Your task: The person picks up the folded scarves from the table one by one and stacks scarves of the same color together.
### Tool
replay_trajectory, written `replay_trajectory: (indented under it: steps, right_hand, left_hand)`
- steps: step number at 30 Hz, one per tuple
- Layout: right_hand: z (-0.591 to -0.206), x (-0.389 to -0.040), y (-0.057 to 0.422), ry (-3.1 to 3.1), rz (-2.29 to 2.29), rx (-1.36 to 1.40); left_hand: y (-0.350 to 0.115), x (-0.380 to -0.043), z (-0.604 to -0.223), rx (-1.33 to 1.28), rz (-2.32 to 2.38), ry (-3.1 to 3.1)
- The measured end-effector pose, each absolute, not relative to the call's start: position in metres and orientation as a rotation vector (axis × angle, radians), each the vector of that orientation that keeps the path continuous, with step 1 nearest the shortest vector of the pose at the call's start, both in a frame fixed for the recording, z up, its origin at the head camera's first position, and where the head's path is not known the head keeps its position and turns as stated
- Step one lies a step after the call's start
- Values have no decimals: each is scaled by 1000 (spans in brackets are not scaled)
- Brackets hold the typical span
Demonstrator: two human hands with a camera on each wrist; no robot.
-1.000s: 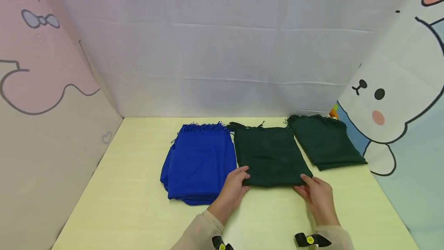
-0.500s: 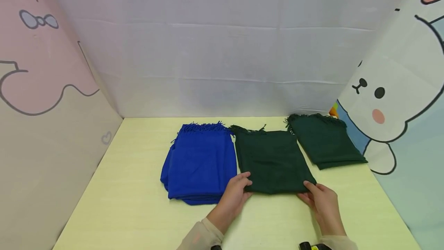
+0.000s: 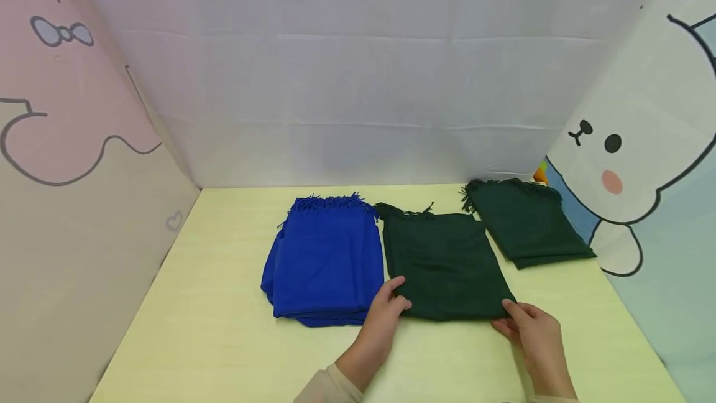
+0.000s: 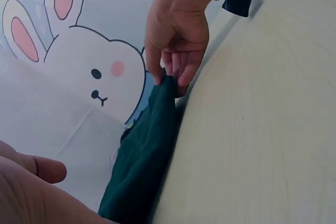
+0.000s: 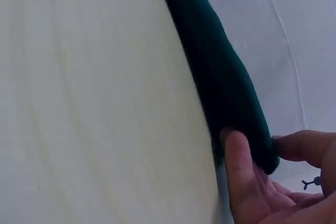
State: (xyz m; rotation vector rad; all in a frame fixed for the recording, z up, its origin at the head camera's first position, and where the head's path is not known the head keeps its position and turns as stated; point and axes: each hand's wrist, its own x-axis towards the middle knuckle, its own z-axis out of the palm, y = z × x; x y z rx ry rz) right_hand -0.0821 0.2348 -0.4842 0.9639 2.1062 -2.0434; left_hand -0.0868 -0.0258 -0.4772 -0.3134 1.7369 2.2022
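Observation:
A folded dark green fringed scarf (image 3: 447, 266) lies in the middle of the head view, its fringe at the far edge. My left hand (image 3: 380, 322) grips its near left corner. At the near right corner my right hand (image 3: 534, 334) pinches the scarf, thumb on top and fingers beneath. The right wrist view shows that pinch around the thick folded edge (image 5: 226, 72), close over the table. In the left wrist view, the near edge (image 4: 144, 150) stretches between both hands.
A stack of folded blue fringed scarves (image 3: 327, 260) lies close on the left. Another folded green scarf (image 3: 523, 222) lies at the back right, tilted. The pale yellow table (image 3: 224, 303) meets a white curtain (image 3: 358, 111) behind and printed cartoon cloths at the sides.
Both hands have drawn the middle green scarf toward me and slightly right. Its near edge sits lower in the view. The blue stack and the other green scarf have stayed in place.

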Motion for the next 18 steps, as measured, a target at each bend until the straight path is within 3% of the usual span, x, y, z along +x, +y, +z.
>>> replay_trajectory:
  steps: [6,18]
  right_hand:
    - [-473,-83,245,2499,-1859,1082]
    - [-471,-95,274,2123,-2219,1212]
  left_hand:
    - [-20,-89,-477,-294,2078,2045]
    - [-22,-91,-482,-233,2154,2085]
